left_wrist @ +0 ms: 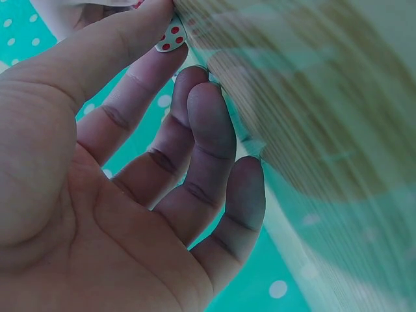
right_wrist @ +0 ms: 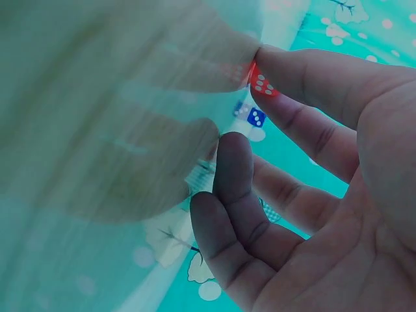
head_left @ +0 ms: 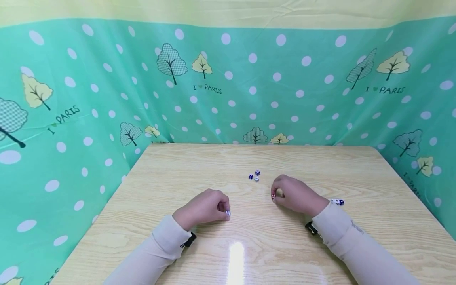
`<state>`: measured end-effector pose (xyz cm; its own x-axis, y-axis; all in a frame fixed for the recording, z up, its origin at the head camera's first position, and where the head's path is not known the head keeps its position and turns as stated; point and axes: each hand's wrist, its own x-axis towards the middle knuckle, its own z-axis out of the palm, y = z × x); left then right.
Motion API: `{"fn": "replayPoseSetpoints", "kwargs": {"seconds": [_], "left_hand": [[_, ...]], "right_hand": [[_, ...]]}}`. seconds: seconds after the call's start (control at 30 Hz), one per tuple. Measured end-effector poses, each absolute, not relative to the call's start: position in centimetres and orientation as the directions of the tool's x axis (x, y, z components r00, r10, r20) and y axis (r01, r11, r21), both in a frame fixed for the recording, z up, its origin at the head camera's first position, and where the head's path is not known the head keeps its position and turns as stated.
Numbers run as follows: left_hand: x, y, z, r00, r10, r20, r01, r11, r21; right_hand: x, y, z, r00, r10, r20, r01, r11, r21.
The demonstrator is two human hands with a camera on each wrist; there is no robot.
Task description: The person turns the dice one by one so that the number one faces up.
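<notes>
Between thumb and index finger, my left hand (head_left: 206,208) pinches a white die (head_left: 228,213) low over the tabletop. Red pips show on that die (left_wrist: 171,36) in the left wrist view, with the other fingers loosely bent below it. My right hand (head_left: 295,193) pinches a red die (head_left: 273,196), whose white pips face the right wrist camera (right_wrist: 262,83). Beyond the hands, a white die (head_left: 257,179) sits close to two blue dice, one at the left (head_left: 251,177) and one behind (head_left: 257,173).
A blue die (head_left: 341,202) and white dice (head_left: 335,201) lie beside my right cuff, partly hidden by it. The wooden table (head_left: 171,170) is bordered at the back and sides by a green dotted curtain (head_left: 213,107). Light glares off the table's front.
</notes>
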<state>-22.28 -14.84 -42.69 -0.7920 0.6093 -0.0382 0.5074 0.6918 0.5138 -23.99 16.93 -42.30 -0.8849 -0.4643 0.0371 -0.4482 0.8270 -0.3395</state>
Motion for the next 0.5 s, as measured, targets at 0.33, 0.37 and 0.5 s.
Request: {"fn": "replayPoseSetpoints", "kwargs": {"seconds": [0.33, 0.37, 0.5], "left_hand": [[-22.3, -14.8, -42.6, -0.795, 0.605, -0.047, 0.503, 0.7, 0.507], [-22.3, -14.8, -42.6, -0.795, 0.605, -0.046, 0.503, 0.699, 0.509], [-22.3, -14.8, -42.7, -0.795, 0.605, -0.049, 0.501, 0.699, 0.51]], "right_hand": [[-22.2, 17.0, -42.1, -0.88, -0.473, 0.03, -0.453, 0.821, -0.347], [-22.1, 17.0, -42.1, -0.878, -0.477, 0.032, -0.457, 0.818, -0.349], [-21.6, 17.0, -42.2, -0.88, -0.474, 0.018, -0.449, 0.82, -0.355]]}}
